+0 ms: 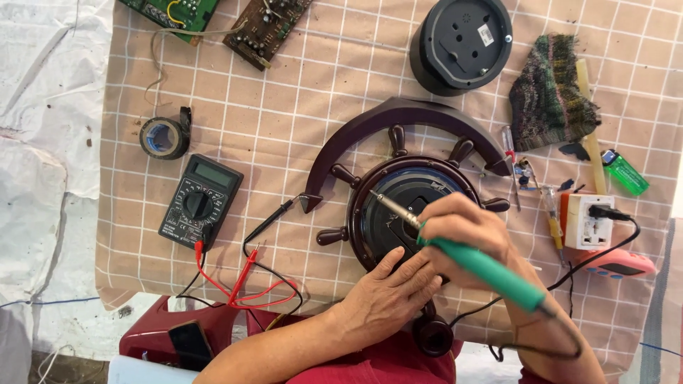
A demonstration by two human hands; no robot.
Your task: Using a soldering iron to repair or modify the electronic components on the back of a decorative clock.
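Soldering iron [484,267], green handle, gripped pen-style in right hand [466,231]; tip over back of ship-wheel clock [405,206] at centre of checked worktop [299,107]. Left hand [391,295] flat on clock's lower rim, fingers loose, holding nothing. Multimeter [200,203] w/ red and black leads to left.

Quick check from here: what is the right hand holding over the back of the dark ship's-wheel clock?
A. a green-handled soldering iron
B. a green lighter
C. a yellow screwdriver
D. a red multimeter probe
A: the right hand grips a green-handled soldering iron, its metal tip pointing at the round back of the dark ship's-wheel clock, while the left hand rests on the clock's lower edge.
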